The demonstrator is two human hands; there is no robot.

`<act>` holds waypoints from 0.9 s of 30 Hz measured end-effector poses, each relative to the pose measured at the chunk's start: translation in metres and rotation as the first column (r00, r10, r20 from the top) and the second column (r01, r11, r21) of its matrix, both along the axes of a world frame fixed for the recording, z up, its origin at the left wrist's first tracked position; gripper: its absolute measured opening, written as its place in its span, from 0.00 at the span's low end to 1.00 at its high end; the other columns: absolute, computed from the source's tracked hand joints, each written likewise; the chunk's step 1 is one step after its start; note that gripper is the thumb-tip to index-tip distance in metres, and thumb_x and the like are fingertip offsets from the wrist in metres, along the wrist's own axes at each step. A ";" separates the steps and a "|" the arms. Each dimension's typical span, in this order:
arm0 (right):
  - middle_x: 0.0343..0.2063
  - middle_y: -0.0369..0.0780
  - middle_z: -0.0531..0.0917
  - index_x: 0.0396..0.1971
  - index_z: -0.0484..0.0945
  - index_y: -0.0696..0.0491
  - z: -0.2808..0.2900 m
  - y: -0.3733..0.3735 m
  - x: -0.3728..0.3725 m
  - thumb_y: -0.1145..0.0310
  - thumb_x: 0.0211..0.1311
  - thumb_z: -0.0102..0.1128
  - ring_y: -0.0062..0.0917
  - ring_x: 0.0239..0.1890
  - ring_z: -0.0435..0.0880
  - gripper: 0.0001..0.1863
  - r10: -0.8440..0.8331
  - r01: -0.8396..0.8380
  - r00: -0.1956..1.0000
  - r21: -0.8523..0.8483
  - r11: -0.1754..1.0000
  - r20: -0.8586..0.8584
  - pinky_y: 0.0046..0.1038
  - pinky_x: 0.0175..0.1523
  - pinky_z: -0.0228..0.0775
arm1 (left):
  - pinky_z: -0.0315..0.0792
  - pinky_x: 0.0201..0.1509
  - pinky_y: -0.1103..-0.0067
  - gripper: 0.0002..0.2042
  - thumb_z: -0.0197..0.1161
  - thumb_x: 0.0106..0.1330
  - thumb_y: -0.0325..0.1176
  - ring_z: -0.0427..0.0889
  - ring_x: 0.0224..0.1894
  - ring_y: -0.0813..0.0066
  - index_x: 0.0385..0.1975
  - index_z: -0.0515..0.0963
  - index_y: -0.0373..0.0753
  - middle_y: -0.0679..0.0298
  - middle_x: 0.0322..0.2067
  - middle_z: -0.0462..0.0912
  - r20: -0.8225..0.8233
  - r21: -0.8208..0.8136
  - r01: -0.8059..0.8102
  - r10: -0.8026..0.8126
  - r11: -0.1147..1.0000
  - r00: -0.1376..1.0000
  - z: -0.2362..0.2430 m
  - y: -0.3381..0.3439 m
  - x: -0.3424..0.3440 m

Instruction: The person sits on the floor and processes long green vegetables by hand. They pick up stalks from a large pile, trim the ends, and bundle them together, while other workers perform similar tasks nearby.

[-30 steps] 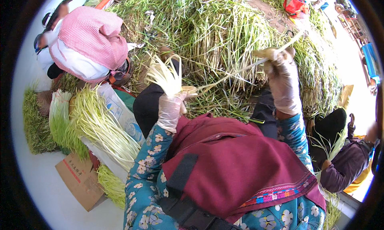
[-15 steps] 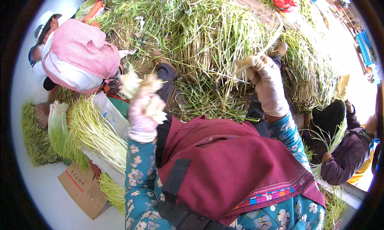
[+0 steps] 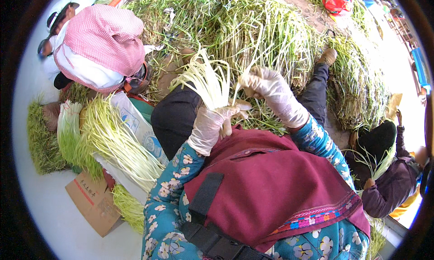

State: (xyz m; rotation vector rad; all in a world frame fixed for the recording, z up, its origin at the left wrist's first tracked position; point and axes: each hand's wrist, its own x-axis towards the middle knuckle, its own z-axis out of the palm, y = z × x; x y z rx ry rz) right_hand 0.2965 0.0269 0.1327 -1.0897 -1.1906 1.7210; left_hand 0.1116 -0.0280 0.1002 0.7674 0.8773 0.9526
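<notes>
My left hand (image 3: 213,126), in a thin whitish glove, is closed around a bunch of pale yellow-white vegetable stalks (image 3: 209,84) that fan upward from it. Close beside it on the right, my right hand (image 3: 275,93), gloved too, has its fingers pinched at the top of a pale stalk (image 3: 238,89). That stalk reaches down toward my left fingers; whether it joins the bunch is hard to tell. Both hands are above my lap, over a dark red apron (image 3: 266,183).
A large heap of green stalks (image 3: 266,29) lies ahead. At left, trimmed pale stalks (image 3: 122,142) rest on a white sack (image 3: 143,131), beside a cardboard box (image 3: 92,203). One person (image 3: 101,43) sits at left, another (image 3: 384,178) at right.
My left hand has moved right and toward the middle, its bunch now spread in full view. My right hand has come left, so the hands are nearly together. The view has shifted slightly.
</notes>
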 end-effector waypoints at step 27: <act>0.30 0.44 0.84 0.31 0.83 0.53 -0.142 -0.021 0.121 0.55 0.60 0.60 0.39 0.37 0.85 0.15 0.050 -0.477 0.007 -0.041 0.878 0.999 0.35 0.41 0.76 | 0.60 0.15 0.85 0.22 0.60 0.66 0.42 0.61 0.11 0.89 0.53 0.75 0.33 0.57 0.41 0.85 0.150 -0.048 -0.299 0.302 0.953 0.941 -0.005 0.036 -0.093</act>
